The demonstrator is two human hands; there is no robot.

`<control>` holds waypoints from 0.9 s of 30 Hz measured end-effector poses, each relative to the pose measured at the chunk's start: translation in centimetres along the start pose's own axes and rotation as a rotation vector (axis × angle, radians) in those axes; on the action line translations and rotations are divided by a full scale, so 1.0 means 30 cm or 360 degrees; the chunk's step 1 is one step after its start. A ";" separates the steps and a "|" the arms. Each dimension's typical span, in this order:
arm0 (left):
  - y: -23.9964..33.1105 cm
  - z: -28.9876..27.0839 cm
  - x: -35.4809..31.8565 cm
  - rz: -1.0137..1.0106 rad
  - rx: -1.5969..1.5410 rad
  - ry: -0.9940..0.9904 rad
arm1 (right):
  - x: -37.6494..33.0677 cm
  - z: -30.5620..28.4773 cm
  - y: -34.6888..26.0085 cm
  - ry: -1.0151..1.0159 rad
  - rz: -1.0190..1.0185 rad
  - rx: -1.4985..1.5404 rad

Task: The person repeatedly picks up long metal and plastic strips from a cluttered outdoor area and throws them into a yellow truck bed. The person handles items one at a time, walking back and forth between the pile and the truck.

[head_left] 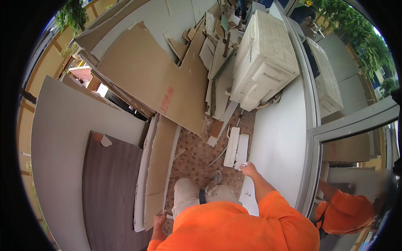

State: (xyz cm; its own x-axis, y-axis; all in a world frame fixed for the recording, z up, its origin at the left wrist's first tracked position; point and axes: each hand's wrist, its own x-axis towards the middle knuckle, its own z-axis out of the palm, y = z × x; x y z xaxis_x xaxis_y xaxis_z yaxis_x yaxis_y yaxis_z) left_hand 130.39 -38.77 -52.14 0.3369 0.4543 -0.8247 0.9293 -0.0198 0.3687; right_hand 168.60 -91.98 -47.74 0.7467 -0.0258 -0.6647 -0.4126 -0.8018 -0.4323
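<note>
Low on the right, my right hand (250,169) pinches the near end of a white strip of board (241,148). A second white strip (231,146) lies alongside it, over the brown patterned floor. My left hand (159,219) is low on the left, its fingers curled at the near edge of the leaning gypsum boards (157,171). A small pale piece shows beside these fingers; what they hold, if anything, is too small to make out.
A large brown gypsum board (155,75) with a cut-out leans ahead. Broken board scraps (215,37) are heaped behind it. To the right stand a dusty white outdoor air-conditioner unit (268,58), a white ledge (278,138) and a reflecting window. A dark wood-grain panel (111,192) leans left.
</note>
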 end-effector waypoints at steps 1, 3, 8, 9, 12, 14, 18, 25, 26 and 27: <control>0.071 0.042 0.007 0.0064 -0.0021 -0.0028 | 0.052 -0.033 -0.036 0.0000 0.0026 -0.0058; 0.244 0.102 0.028 0.0047 0.0000 -0.0069 | 0.168 -0.085 -0.115 0.0036 0.0041 -0.0135; 0.701 0.180 0.140 0.0255 0.0095 -0.0142 | 0.393 -0.156 -0.247 -0.0030 0.0117 -0.0188; 0.802 0.204 0.187 0.0283 0.0162 -0.0138 | 0.438 -0.185 -0.274 -0.0022 0.0132 -0.0216; 1.106 0.237 0.320 0.0381 0.0511 -0.0226 | 0.562 -0.217 -0.351 -0.0140 0.0335 -0.0231; 1.285 0.293 0.393 0.0469 0.0426 -0.0317 | 0.646 -0.205 -0.368 -0.0209 0.0423 -0.0285; 1.517 0.521 0.484 0.0557 0.0126 -0.0496 | 0.910 -0.149 -0.318 -0.0207 0.0524 -0.0150; 1.537 0.979 0.659 0.0184 -0.0040 -0.0981 | 1.485 -0.002 -0.069 -0.0075 0.0461 -0.0310; 1.516 1.045 0.687 0.0102 0.0009 -0.1024 | 1.578 0.026 -0.011 0.0018 0.0444 -0.0368; 1.488 1.113 0.715 0.0133 -0.0079 -0.0988 | 1.694 0.055 0.052 0.0066 0.0489 -0.0434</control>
State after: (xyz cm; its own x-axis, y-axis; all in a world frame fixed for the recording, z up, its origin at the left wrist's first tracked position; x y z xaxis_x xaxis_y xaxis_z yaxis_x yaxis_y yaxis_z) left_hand 184.15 -59.65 -67.70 0.4471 -0.1495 -0.8819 0.8929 0.0154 0.4501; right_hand 205.04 -93.56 -83.21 0.6330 -0.3084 -0.7101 -0.4706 -0.8816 -0.0367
